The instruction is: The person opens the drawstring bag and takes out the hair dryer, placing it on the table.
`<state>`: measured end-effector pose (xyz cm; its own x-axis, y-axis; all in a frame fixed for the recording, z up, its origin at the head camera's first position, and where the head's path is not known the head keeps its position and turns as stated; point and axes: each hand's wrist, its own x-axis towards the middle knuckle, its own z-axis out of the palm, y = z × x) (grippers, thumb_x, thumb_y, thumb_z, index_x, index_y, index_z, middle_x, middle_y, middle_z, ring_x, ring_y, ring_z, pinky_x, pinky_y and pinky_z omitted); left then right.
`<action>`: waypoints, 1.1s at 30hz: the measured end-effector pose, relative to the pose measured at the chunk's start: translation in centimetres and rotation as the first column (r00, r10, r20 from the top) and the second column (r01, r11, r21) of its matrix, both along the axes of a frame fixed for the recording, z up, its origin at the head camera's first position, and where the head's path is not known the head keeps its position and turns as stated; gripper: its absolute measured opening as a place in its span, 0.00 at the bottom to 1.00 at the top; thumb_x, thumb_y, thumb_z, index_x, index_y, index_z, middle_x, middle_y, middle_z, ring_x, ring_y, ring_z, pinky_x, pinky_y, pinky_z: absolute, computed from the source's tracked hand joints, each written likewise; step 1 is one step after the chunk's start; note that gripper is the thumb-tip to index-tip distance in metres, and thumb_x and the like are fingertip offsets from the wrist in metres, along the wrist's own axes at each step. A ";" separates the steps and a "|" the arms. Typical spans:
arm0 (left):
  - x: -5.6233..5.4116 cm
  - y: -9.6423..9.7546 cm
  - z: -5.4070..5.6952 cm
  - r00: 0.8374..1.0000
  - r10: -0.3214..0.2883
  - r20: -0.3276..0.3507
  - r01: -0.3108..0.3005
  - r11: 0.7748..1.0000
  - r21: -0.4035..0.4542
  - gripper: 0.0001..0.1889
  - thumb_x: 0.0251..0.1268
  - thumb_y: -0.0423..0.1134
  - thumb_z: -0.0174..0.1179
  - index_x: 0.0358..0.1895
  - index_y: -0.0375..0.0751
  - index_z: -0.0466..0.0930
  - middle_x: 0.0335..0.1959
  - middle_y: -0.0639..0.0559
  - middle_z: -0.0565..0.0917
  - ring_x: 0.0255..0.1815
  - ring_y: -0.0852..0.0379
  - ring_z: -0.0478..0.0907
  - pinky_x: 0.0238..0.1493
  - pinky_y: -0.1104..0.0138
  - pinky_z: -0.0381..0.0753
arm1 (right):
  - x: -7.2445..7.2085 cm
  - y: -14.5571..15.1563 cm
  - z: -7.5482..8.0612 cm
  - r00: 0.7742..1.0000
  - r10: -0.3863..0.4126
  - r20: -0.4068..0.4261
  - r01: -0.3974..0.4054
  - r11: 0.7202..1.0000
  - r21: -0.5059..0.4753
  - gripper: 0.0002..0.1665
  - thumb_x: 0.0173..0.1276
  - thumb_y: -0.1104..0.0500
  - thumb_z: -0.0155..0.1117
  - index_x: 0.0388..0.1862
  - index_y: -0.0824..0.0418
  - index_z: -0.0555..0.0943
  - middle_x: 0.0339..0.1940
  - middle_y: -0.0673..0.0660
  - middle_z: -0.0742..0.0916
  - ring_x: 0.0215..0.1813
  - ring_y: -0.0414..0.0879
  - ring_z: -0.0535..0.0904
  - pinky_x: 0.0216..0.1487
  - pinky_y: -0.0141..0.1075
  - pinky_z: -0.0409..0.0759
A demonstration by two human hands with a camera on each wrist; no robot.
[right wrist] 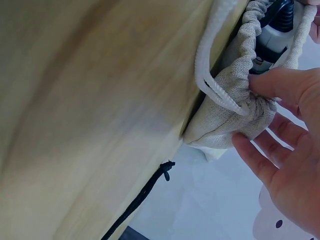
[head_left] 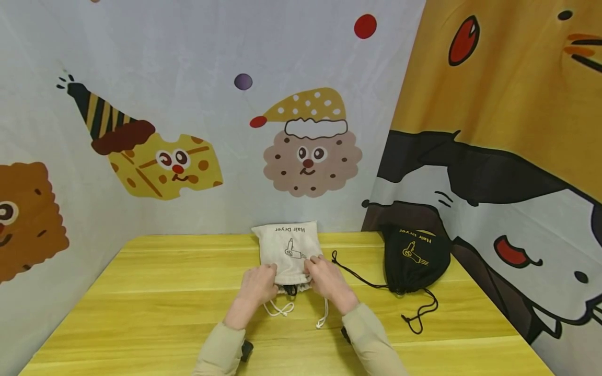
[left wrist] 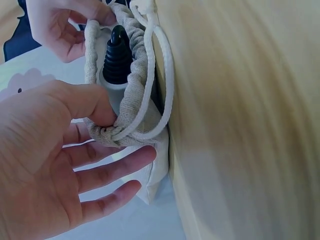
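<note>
A cream cloth drawstring bag (head_left: pixel 287 250) printed "Hair Dryer" lies on the table, its gathered mouth facing me. My left hand (head_left: pixel 257 284) pinches one side of the mouth, thumb inside the rim and fingers outside, as the left wrist view shows. On the opposite side my right hand (head_left: pixel 326 277) grips the rim the same way. Between them the mouth stands open. Inside sits a grey and black hair dryer (right wrist: pixel 272 40); its ribbed black cord sleeve (left wrist: pixel 117 62) shows, while most of it is hidden by cloth. White drawstrings (head_left: pixel 280 310) hang from both sides of the mouth.
To the right lies a black drawstring bag (head_left: pixel 416 263), also printed "Hair Dryer". Its black cords (head_left: pixel 359 278) spread over the wooden table (head_left: pixel 155 303), one reaching toward the cream bag. Behind the table's far edge hangs a cartoon-printed cloth (head_left: pixel 188 68).
</note>
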<state>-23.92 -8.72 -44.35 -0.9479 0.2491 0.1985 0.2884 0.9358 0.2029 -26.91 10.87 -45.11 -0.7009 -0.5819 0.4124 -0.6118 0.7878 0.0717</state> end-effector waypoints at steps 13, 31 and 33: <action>-0.1 -0.2 0.3 1.000 0.002 -0.019 -0.002 1.000 -0.004 0.09 0.43 0.29 0.66 0.27 0.39 0.74 0.22 0.49 0.77 0.21 0.54 0.73 0.20 0.65 0.72 | -0.1 0.3 0.1 1.000 0.012 -0.020 -0.011 1.000 0.017 0.17 0.44 0.72 0.70 0.31 0.56 0.79 0.29 0.50 0.82 0.32 0.43 0.76 0.33 0.31 0.76; 0.0 -0.7 0.4 0.999 -0.022 -0.028 0.023 0.999 0.030 0.10 0.42 0.29 0.65 0.24 0.42 0.72 0.21 0.52 0.76 0.21 0.56 0.71 0.20 0.66 0.70 | 0.0 0.7 0.1 0.999 0.028 -0.018 -0.028 1.000 -0.009 0.16 0.43 0.69 0.74 0.31 0.57 0.80 0.30 0.50 0.82 0.33 0.44 0.75 0.33 0.33 0.77; 0.1 -0.7 0.4 0.999 -0.023 -0.022 0.024 0.999 0.037 0.11 0.42 0.28 0.65 0.24 0.42 0.72 0.21 0.52 0.75 0.21 0.56 0.71 0.20 0.66 0.70 | 0.0 0.8 0.1 0.999 0.025 -0.019 -0.026 1.000 -0.010 0.16 0.44 0.68 0.74 0.31 0.56 0.80 0.30 0.50 0.82 0.33 0.44 0.76 0.34 0.33 0.77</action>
<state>-23.84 -9.41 -43.90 -0.9373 0.2636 0.2280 0.3151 0.9205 0.2310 -26.93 11.66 -45.06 -0.6779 -0.5952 0.4315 -0.6303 0.7726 0.0756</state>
